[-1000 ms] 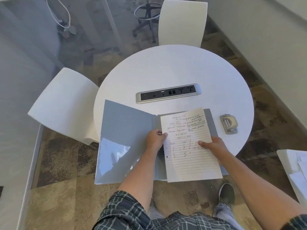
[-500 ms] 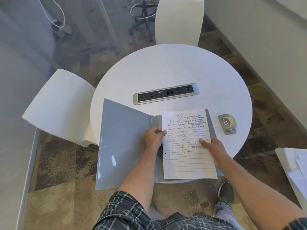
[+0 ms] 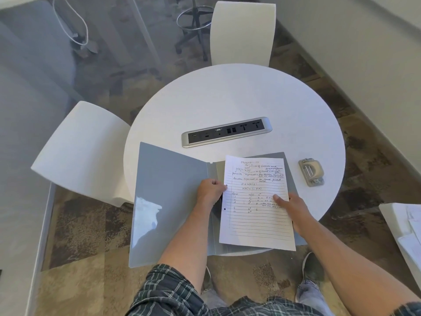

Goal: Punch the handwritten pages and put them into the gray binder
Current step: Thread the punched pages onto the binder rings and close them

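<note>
The gray binder (image 3: 168,192) lies open at the near edge of the round white table (image 3: 227,99), its left cover hanging past the rim. A handwritten lined page (image 3: 255,215), with punched holes along its left margin, lies over the binder's right half. My left hand (image 3: 210,191) pinches the page's left edge near the spine, and whatever sits in the spine there is hidden under it. My right hand (image 3: 292,209) holds the page's right edge, thumb on top. A beige hole punch (image 3: 311,172) sits to the right on the table.
A silver power strip (image 3: 226,132) is set into the table's middle. White chairs stand at the left (image 3: 82,151) and at the far side (image 3: 242,33). Another white surface with loose papers (image 3: 407,226) juts in at the right edge.
The page has shifted slightly left and straightened over the binder's right half, its left edge closer to the spine. Both hands keep their hold on it.
</note>
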A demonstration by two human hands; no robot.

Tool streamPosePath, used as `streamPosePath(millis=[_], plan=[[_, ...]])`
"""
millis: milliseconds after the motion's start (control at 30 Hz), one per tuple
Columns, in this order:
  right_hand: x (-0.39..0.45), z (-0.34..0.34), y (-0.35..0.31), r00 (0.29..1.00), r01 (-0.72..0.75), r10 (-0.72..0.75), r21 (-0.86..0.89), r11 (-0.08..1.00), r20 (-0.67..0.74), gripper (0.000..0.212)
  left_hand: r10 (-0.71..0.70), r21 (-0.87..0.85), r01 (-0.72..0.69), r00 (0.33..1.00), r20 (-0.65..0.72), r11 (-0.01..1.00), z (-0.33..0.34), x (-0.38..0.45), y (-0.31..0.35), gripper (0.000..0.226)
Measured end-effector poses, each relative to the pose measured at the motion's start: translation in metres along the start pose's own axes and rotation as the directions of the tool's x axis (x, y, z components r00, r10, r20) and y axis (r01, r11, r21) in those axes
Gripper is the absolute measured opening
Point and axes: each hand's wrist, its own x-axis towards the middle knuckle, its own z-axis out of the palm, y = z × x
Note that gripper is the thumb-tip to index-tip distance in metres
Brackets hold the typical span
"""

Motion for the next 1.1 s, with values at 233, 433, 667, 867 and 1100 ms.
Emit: streamPosePath(millis=[233,433,667,867,1100], plan=[[0.005,-0.001,0.005,1.0,-0.025,0.025,-0.074,0.997,-0.002,0.019,0.001,0.108,-0.001,1.0,0.003,0.994,0.0,-0.005,0.004,0.017],[0.001,-0.003,0.006,1.0,0.007,-0.005,-0.108,0.994,0.013,0.02,0.033,0.142,-0.029,0.999,-0.027,0.989,0.0,-0.007,0.007,0.019],[-0.008,-0.002,0.004,0.996,0.075,-0.066,-0.18,0.981,0.058,0.009,0.049,0.149,-0.042,0.998,-0.043,0.988,0.0,-0.003,0.005,0.015],[-0.018,-0.002,0.009,0.993,0.115,-0.111,-0.129,0.985,0.038,0.006,0.059,0.154,-0.049,0.996,-0.059,0.987,0.0,-0.001,-0.001,0.027],[-0.019,0.002,0.011,0.988,0.153,-0.155,-0.098,0.983,-0.02,0.004,0.091,0.184,-0.071,0.99,-0.103,0.98,0.008,-0.004,0.001,0.029]])
